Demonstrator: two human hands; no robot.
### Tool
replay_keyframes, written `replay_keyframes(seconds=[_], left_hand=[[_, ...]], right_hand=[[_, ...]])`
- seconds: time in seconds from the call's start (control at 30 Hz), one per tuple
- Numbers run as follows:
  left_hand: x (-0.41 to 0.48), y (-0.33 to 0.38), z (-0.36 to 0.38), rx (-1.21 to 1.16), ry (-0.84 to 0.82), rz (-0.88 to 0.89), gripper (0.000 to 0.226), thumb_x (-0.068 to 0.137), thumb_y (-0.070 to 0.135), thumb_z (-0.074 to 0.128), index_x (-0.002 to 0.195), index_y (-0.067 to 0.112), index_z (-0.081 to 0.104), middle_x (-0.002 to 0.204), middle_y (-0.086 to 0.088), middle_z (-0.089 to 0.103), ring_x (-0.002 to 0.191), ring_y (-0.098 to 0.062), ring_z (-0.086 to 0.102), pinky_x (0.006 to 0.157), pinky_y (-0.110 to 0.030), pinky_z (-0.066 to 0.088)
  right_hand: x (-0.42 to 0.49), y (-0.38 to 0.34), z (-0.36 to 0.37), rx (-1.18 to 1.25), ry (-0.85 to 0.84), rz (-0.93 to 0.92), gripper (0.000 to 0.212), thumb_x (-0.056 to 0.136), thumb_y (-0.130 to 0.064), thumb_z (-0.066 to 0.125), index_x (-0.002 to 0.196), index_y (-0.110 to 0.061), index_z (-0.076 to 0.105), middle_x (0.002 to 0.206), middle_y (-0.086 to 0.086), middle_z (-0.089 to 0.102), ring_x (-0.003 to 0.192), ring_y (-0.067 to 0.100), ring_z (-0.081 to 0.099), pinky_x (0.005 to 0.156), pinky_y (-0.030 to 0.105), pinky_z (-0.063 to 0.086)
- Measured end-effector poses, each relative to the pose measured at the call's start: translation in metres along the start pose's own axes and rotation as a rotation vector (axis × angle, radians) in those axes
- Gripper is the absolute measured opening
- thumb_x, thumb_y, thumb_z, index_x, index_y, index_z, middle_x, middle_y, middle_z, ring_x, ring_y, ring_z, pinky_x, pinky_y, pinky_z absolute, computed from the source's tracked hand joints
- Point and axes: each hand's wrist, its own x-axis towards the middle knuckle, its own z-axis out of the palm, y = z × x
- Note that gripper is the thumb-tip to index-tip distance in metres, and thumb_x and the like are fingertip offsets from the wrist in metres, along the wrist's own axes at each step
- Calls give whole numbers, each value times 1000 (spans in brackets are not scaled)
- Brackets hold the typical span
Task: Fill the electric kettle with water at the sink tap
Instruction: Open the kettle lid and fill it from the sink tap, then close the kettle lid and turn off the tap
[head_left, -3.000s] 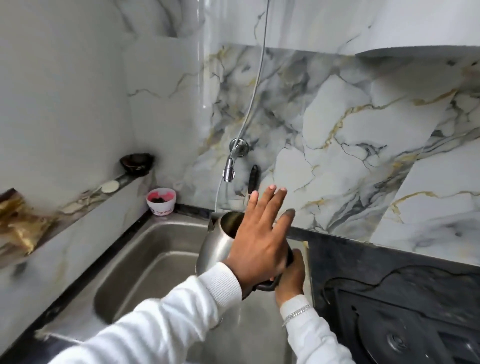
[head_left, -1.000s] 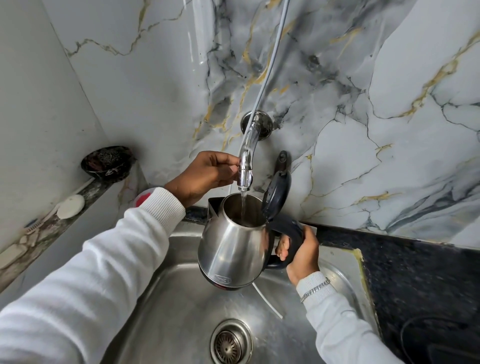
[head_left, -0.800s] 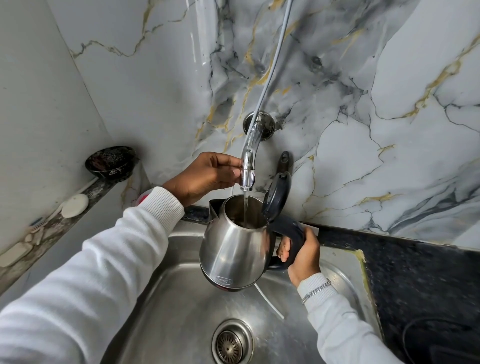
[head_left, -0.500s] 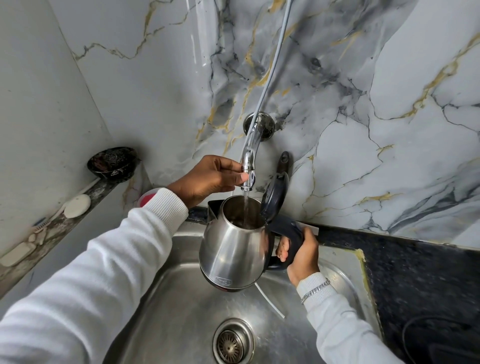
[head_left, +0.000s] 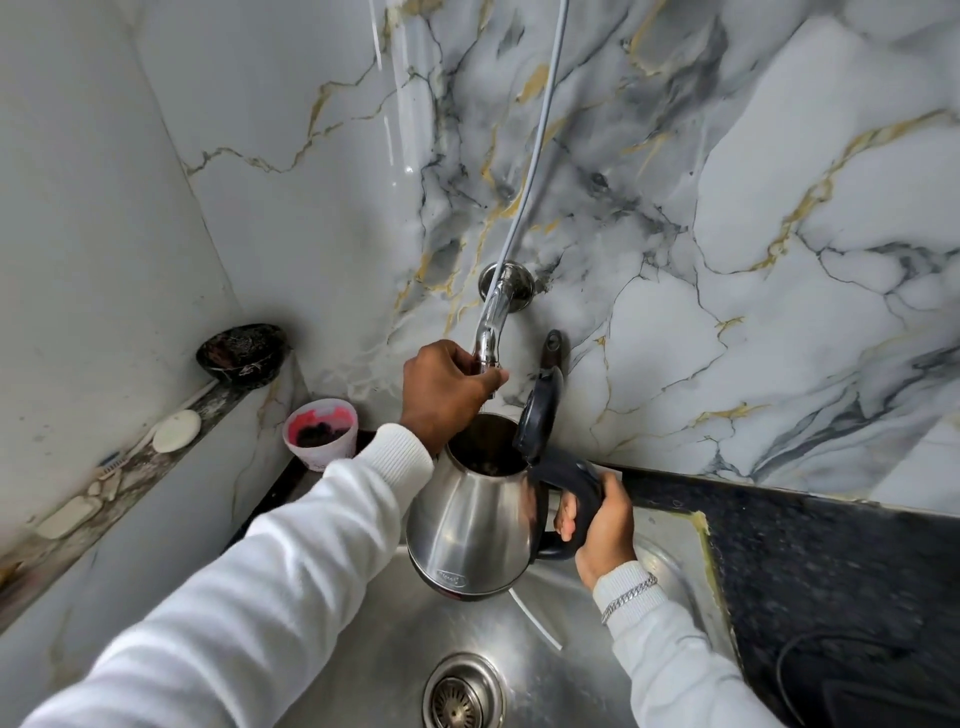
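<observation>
Mostly done, I reckon: kettle w/ lid up, held over sink under tap. Right hand wrapped round handle; left hand closed on tap end. Stream not visible, water level unclear. Left: shut tap, close lid.

Kettle above sink, below wall tap; cup left; counter right; drain beneath, nearer.

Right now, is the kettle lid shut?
No, the black lid stands flipped up above the open mouth of the kettle, which the right hand holds by its handle.
</observation>
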Motion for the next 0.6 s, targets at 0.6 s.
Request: replay_keyframes(seconds=[0.6], left_hand=[[-175,23,-21,314,1,221,34,99,35,34,121,20,55,144,-4,51,137,-25,42,114,-64,7]], right_hand=[[-113,-57,-49,-86,104,-126,44,86,-31,32,47,-13,42,35,3,39,32,17,31,36,25,25]])
